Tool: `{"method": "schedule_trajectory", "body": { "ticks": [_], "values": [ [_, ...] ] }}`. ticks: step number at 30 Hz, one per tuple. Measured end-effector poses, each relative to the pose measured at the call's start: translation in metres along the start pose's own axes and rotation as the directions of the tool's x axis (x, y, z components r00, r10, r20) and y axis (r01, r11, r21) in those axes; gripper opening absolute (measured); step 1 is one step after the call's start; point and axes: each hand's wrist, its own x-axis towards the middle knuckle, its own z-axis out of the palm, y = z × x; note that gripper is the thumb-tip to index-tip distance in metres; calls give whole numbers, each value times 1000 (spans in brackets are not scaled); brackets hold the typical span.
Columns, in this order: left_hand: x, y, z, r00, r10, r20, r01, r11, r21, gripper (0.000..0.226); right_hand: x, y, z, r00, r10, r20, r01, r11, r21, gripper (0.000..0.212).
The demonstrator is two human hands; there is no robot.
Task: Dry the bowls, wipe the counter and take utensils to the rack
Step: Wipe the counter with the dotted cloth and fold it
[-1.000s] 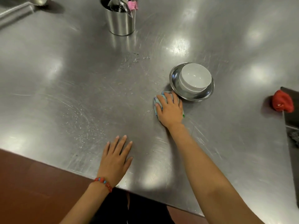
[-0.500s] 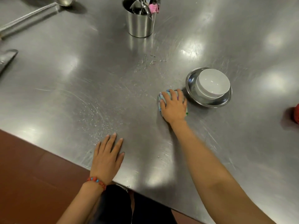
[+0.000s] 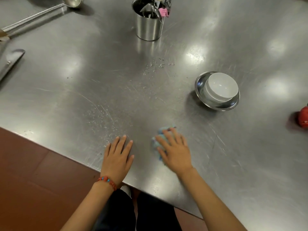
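Note:
My right hand [image 3: 173, 150] presses flat, fingers spread, on a light blue cloth [image 3: 157, 142] on the steel counter [image 3: 83, 72], near its front edge. My left hand [image 3: 117, 157] rests flat on the counter just left of it, with a red bead bracelet at the wrist. Water droplets [image 3: 106, 117] lie on the steel ahead of my left hand. A white bowl [image 3: 221, 85] sits inside a steel bowl [image 3: 215, 104] to the right. A steel cup of utensils [image 3: 149, 22] stands at the back.
A long ladle [image 3: 71, 1] lies at the back left, and a flat metal tool [image 3: 10, 62] at the left edge. A red object [image 3: 303, 116] sits at the right border. The counter's front edge runs diagonally, with red-brown floor [image 3: 33, 180] below it.
My right hand has slid the cloth from beside the bowls back toward the counter's front edge. My left hand stays flat on the counter.

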Motion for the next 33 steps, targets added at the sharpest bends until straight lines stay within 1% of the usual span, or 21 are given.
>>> {"method": "schedule_trajectory", "body": {
  "ticks": [2,3,4,5,6,8,9,11,13,14,16,18,19,20,21,23,25,28,29,30,33],
  "values": [
    [-2,-4,-2,1000,9,-27,-10,1000,-15,53,8,2,-6,976,214,-28,-213,977,31,38],
    [-4,-8,-2,999,8,-42,-9,1000,-25,53,6,-5,-6,955,294,-47,-291,955,51,38],
    [-7,-13,-4,999,-2,-52,0,999,-41,53,2,-17,-4,937,343,-63,-339,939,65,37],
    [-10,-19,-5,998,-17,-63,13,998,-60,53,-7,-33,0,935,349,-70,-344,936,73,37],
    [-12,-26,-6,997,-33,-75,28,997,-76,54,-18,-52,6,950,306,-68,-301,951,70,37],
    [-17,-42,-9,993,-75,-92,66,993,-101,56,-43,-90,18,994,108,-32,-106,992,64,37],
    [-19,-51,-10,990,-96,-101,85,990,-110,58,-52,-101,23,1000,6,-25,-4,998,56,36],
    [-22,-68,-12,985,-128,-119,114,986,-119,59,-43,-99,23,991,-134,-26,135,990,44,34],
    [-23,-82,-13,982,-147,-123,132,983,-126,59,-17,-89,20,981,-192,-43,192,981,11,33],
    [-24,-88,-14,981,-154,-121,138,982,-130,59,0,-87,18,984,-171,-53,171,985,-4,32],
    [-25,-95,-13,981,-155,-115,140,981,-132,59,37,-89,15,998,-5,-57,6,1000,8,31],
    [-26,-99,-11,982,-145,-118,129,983,-130,60,61,-102,16,982,171,-76,-168,985,38,29],
    [-27,-99,-11,983,-143,-113,128,983,-134,61,62,-109,19,975,206,-80,-204,978,31,29],
    [-26,-100,-11,985,-143,-102,128,982,-137,62,57,-116,23,977,196,-80,-195,981,14,31],
    [-26,-100,-12,986,-138,-94,125,983,-135,62,45,-122,28,987,146,-71,-146,989,-5,32],
    [-27,-102,-12,989,-118,-89,107,987,-116,60,12,-136,36,1000,5,-26,-5,1000,-19,35],
    [-27,-105,-12,992,-99,-72,92,991,-96,57,-6,-145,40,996,-93,7,93,996,-7,36],
    [-26,-110,-13,995,-80,-56,77,996,-53,54,18,-137,34,980,-199,0,199,980,-6,35],
    [-26,-110,-13,996,-77,-52,75,996,-38,54,34,-132,31,980,-200,9,200,980,-12,35],
    [-26,-110,-13,996,-76,-47,75,997,-27,53,54,-128,30,987,-162,22,162,987,-2,35],
    [-25,-111,-10,995,-84,-47,83,996,-20,52,121,-126,28,996,65,63,-69,995,74,34]
  ]
}}
